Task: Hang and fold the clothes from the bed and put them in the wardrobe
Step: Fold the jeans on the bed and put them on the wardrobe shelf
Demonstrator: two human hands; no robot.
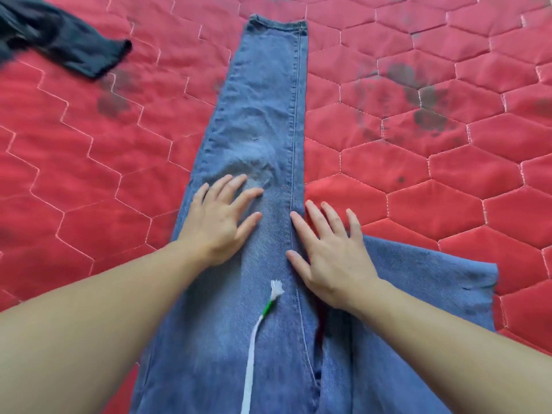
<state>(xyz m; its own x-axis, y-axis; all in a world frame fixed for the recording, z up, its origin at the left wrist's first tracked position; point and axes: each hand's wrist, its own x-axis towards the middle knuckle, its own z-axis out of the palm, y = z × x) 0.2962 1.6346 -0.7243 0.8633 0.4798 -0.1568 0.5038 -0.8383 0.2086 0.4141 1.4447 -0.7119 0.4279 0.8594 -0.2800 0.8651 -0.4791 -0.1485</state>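
Lying at the far left of the bed (89, 162) is a dark cloth (62, 46), well away from both hands. It looks like a sleeve or a sock, but it is blurry, so I cannot say which. It is probably waiting for its turn.

Next come the jeans (263, 109), spread long and flat down the middle of the red quilt. One leg seems to lie on top of the other, with the hem far away and the wide top part close to the person. Laid flat like this, they should be easy to fold.

The left hand (219, 218) rests flat on the jeans, on the left side of the leg. Its fingers are straight and spread out — it grips nothing. It looks like it is pressing the cloth smooth.

A white cord (257, 333) with a green band and a frayed tip lies on the jeans, just below and between the hands. Where it comes from is out of view.

The right hand (331, 249) also lies flat with straight, spread fingers. It presses along the side seam, and its fingertips reach over the edge onto the quilt. It holds nothing either. A flap of the jeans sticks out to the right of it.

No brand, label or writing can be read anywhere — the quilt only has dark smudges.
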